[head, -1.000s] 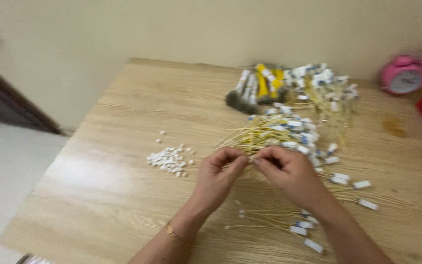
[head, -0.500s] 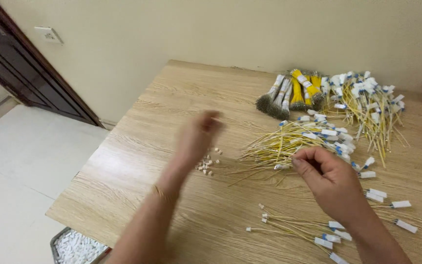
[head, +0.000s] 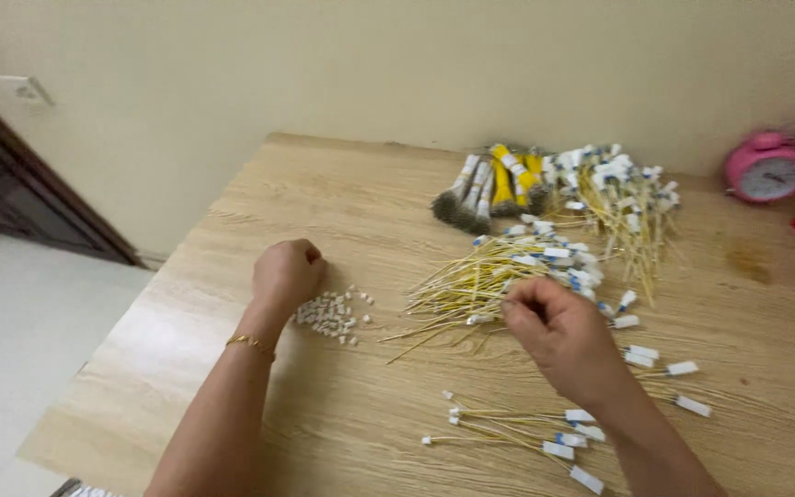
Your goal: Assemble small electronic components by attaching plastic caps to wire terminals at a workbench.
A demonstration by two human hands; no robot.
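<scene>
Left hand [head: 287, 273] curled knuckles-up, arm outstretched; right hand [head: 558, 336] loosely fisted, fingertips pinched together.

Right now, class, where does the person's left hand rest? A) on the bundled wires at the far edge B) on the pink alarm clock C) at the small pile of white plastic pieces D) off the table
C: the left hand sits curled at the pile of small white pieces on the wooden table, far from the pink alarm clock.
</scene>
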